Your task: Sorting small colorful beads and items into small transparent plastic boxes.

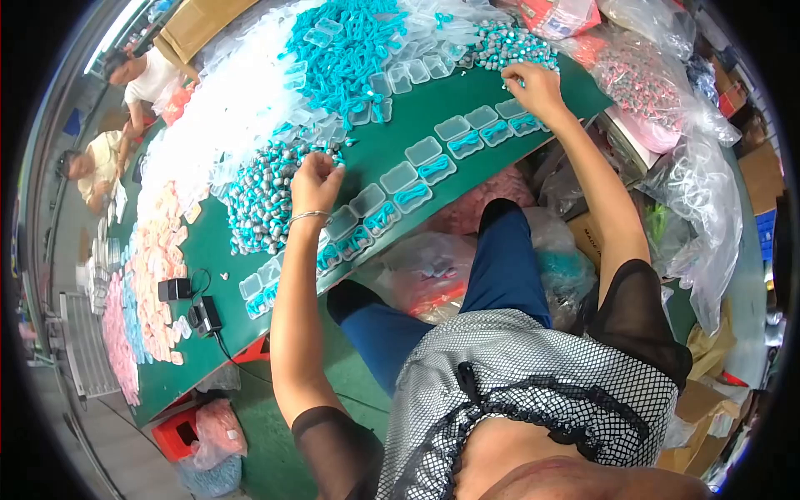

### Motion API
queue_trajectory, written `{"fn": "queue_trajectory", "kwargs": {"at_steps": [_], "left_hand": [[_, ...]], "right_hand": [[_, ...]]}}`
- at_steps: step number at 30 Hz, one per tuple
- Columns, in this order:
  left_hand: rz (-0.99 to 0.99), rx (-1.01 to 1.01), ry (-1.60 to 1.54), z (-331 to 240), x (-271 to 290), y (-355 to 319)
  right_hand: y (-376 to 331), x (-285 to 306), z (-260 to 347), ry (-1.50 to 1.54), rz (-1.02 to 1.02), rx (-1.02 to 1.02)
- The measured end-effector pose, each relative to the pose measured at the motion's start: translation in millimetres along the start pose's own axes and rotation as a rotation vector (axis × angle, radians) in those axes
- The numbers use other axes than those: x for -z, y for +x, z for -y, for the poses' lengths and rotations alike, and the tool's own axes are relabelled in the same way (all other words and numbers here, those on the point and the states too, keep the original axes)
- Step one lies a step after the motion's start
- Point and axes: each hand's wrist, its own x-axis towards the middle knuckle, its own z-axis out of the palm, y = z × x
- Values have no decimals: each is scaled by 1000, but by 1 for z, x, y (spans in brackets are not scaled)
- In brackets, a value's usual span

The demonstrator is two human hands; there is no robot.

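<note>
My left hand (316, 182), a bracelet at its wrist, is at the right edge of a pile of small teal-and-grey plug-shaped pieces (262, 196). Its fingers are pinched together, and what they hold is hidden. Over to the right, my right hand (536, 90) has thumb and fingertips drawn together just below a second pile of the same pieces (508, 43); anything between them is too small to name. Between me and the piles runs a row of small clear hinged boxes (414, 195), lids raised, with looped teal cords inside.
A heap of teal cords (342, 62) lies on the green table (367, 150), beside many clear boxes (242, 92). Peach pieces (162, 242) and black devices with a cable (202, 315) are at the left. Bags (637, 83) crowd the right. Two people (100, 162) sit far left.
</note>
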Motion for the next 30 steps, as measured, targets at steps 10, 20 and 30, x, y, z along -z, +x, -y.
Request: {"fn": "queue_trajectory", "kwargs": {"at_steps": [10, 20, 30], "left_hand": [[125, 291, -631, -45, 13, -46], [184, 292, -635, -58, 17, -70], [242, 283, -646, -70, 8, -69]], "right_hand": [[52, -46, -11, -783, -56, 285], [54, -34, -7, -643, -63, 70], [47, -44, -20, -331, 173, 235]]}}
